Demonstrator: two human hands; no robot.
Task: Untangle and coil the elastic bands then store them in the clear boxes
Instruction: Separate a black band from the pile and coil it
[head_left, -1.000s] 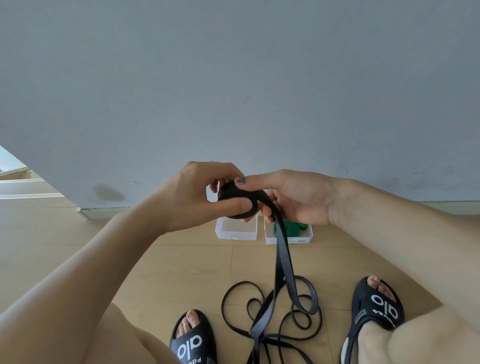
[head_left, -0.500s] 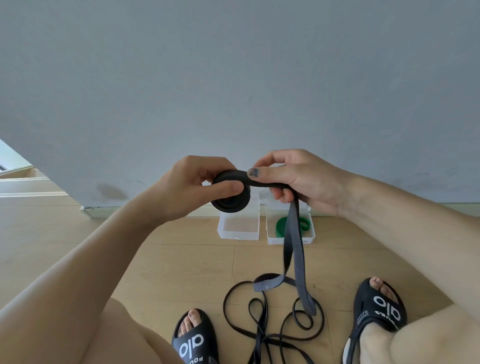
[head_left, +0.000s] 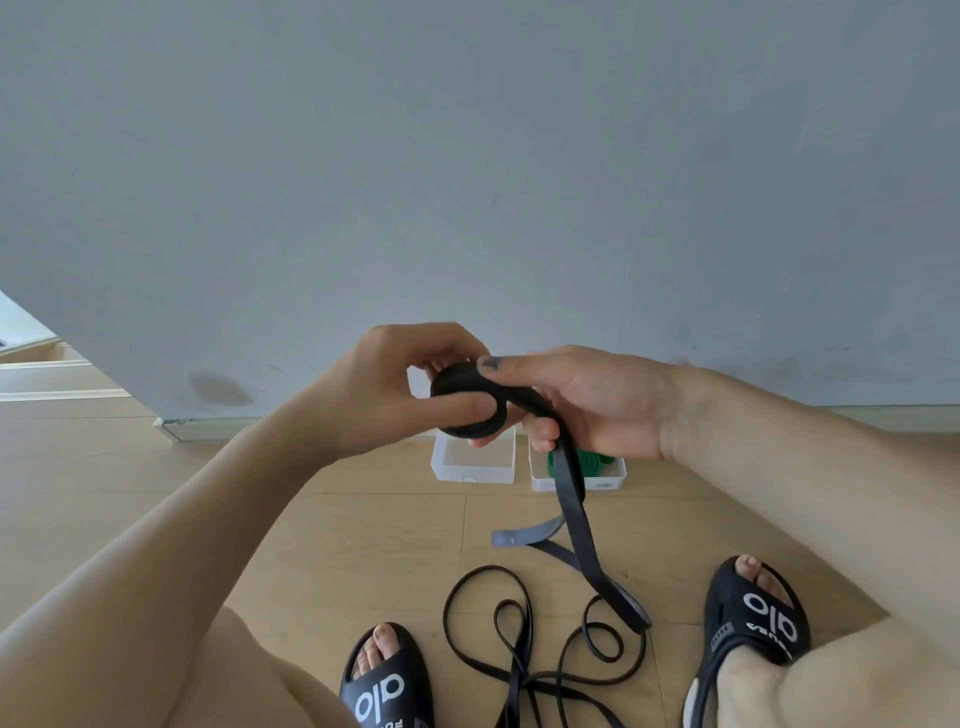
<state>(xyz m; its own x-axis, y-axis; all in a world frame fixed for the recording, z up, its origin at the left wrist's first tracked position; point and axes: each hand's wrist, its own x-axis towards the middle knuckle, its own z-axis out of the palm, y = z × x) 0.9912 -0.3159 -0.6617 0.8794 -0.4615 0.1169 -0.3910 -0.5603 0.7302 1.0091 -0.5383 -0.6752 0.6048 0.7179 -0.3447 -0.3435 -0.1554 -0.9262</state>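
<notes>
- Left hand (head_left: 384, 387) is up in front of the wall, thumb and fingers curled round a black band (head_left: 470, 402) that's wound into a tight flat coil. The thumb lies across the face of the coil, and the fingers are tucked behind it.
- The coil is matte black and roughly round, and it's held in the air above the boxes, not touching the floor.
- Right hand (head_left: 587, 400) is just beside it. The thumb presses down on the top of the coil and the fingers are curled under, pinching the loose strap where it leaves the roll.
- From there the free tail (head_left: 571, 499) hangs down flat and wide, looks greyer on its other side, and ends in a folded loop near the right foot.
- On the floor by the wall are two clear boxes side by side. I can't see anything in the left box (head_left: 472, 462), but the right box (head_left: 576, 475) has a green band (head_left: 597, 460) coiled in it. The hanging tail crosses in front of that one and hides part of it.
- Lower down there's a thinner black band (head_left: 519, 660) sprawled in loose tangled loops on the wood floor (head_left: 130, 478), between two feet in black slides (head_left: 387, 686).
- The grey wall (head_left: 467, 156) fills the top half.
</notes>
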